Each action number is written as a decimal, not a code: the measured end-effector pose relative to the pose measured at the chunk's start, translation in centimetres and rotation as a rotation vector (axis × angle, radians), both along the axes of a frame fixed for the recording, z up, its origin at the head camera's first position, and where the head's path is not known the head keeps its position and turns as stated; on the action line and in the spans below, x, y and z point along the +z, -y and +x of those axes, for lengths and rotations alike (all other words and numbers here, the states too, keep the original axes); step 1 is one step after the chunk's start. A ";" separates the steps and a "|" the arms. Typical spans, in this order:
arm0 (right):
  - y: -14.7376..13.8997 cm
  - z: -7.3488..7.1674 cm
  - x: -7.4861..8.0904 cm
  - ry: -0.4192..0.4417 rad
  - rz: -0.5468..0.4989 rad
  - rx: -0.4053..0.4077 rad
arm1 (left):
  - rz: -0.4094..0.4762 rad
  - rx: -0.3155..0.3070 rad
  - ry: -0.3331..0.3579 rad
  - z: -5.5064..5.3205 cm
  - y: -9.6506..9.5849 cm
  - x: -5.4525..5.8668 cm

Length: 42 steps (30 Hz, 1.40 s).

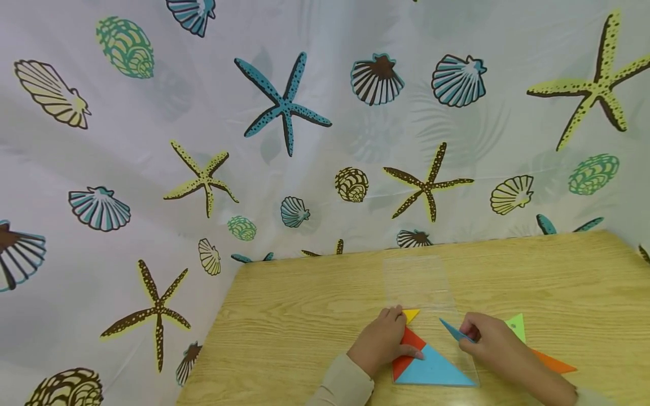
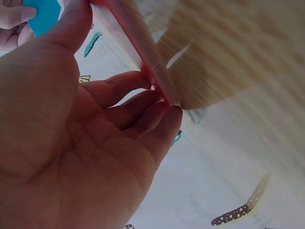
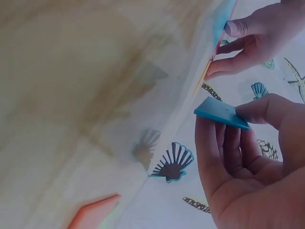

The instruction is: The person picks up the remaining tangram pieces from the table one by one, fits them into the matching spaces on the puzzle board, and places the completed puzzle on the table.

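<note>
With my right hand (image 1: 490, 341) I pinch a flat blue tile (image 3: 221, 113), held up right of the large light-blue flat triangle (image 1: 431, 369). My left hand (image 1: 378, 344), fingers relaxed, rests on the flat red piece (image 1: 413, 339) left of that triangle. Right of the triangle lie a flat light-green piece (image 1: 518, 326) and a flat orange piece (image 1: 553, 361).

Looked like a screened-off table spot; couldn't tell whether home, studio or office. Pale sheeting (image 1: 315, 169) hung wall-like behind the far edge and down the left and right sides, softly creased, printed with starfish (image 1: 284, 106) and seashells (image 1: 459, 82). Wood-grain tabletop (image 1: 284, 316) sat on the near side. Room beyond was hidden.
</note>
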State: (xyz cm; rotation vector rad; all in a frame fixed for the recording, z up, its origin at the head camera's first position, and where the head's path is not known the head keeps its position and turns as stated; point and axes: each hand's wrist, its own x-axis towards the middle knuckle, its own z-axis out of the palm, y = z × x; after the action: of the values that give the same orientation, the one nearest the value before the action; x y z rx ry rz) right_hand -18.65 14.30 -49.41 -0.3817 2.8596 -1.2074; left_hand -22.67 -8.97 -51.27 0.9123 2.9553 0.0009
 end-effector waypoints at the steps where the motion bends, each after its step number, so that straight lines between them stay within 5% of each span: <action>1: 0.2 0.0 0.0 -0.013 0.025 -0.001 | 0.001 0.001 -0.001 0.0 0.0 0.0; 6: 1.2 -0.1 0.3 -0.094 0.187 -0.026 | -0.010 0.001 -0.007 0.0 -0.1 0.0; 13: 2.1 0.1 0.1 -0.100 0.303 0.001 | -0.018 -0.014 -0.017 0.0 -0.1 0.1; 34: 3.8 -0.7 -0.8 -0.069 0.287 0.050 | -0.011 0.001 0.031 0.2 -0.2 0.5; 42: 3.5 -1.9 -1.1 -0.290 0.260 0.117 | -0.023 -0.017 -0.016 0.0 -0.1 0.2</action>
State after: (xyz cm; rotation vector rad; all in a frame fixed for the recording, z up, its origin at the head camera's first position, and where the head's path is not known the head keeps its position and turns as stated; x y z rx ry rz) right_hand -20.58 10.82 -50.52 -0.7568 3.1253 -0.8046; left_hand -22.65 -8.84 -51.05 0.9395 2.9556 -0.0413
